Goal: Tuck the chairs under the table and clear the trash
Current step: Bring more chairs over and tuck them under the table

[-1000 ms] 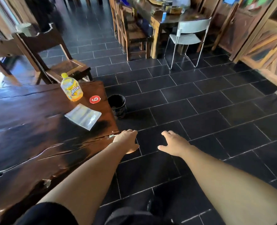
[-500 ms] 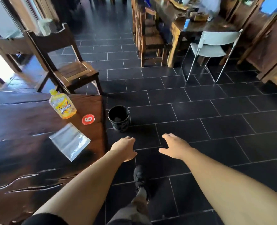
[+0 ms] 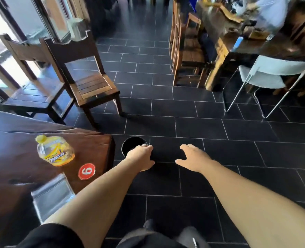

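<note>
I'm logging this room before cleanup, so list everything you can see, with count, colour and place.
table: 1, dark wood, near left
bottle: 1, yellow, on the table corner
number disc: 1, red, marked 6, on the table by the bottle
plastic bag: 1, clear, on the table edge
bin: 1, black, on the floor beside the table corner
wooden chairs: 2, brown, pulled out beyond the table
white chair: 1, far right
far table: 1, cluttered, top right
left hand: empty, over the bin
right hand: empty, open

Glossy dark wood desk (image 3: 14, 154), slatted wood chair (image 3: 92, 85), clear plastic bottle (image 3: 56, 151), clear plastic bag (image 3: 51, 196), matt black floor tiles (image 3: 219, 158).
</note>
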Motion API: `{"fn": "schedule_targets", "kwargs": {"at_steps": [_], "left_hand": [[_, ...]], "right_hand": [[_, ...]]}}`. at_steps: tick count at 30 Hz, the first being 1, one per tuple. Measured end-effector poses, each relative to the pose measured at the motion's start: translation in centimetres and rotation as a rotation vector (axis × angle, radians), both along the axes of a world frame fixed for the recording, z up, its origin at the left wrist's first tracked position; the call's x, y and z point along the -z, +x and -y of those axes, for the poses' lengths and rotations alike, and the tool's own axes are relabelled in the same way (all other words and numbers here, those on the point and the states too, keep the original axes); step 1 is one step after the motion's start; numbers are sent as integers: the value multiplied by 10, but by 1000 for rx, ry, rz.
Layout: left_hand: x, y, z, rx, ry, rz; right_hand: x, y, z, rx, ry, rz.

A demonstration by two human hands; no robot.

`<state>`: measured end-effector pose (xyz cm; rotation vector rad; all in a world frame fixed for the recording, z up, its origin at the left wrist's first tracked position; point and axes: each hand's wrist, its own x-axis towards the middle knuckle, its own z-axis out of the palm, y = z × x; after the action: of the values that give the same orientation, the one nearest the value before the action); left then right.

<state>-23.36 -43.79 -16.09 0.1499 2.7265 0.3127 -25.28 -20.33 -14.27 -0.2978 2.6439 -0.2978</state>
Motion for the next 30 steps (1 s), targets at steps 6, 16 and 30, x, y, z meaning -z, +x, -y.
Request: {"fn": "schedule_targets", "kwargs": {"at_steps": [6,16,30], "left_hand": [[-1,-89,-6,-72,-27,-40],[-12,-262,-34,-326,-31,-81],[-22,-434,-15,-446,-79,-120]], "right_hand": [[-1,-110,-4,-98,-21,-11],[-21,-344,-36,-275,-27,-62],[-15,-541,8,-443,-55,-34]]}}
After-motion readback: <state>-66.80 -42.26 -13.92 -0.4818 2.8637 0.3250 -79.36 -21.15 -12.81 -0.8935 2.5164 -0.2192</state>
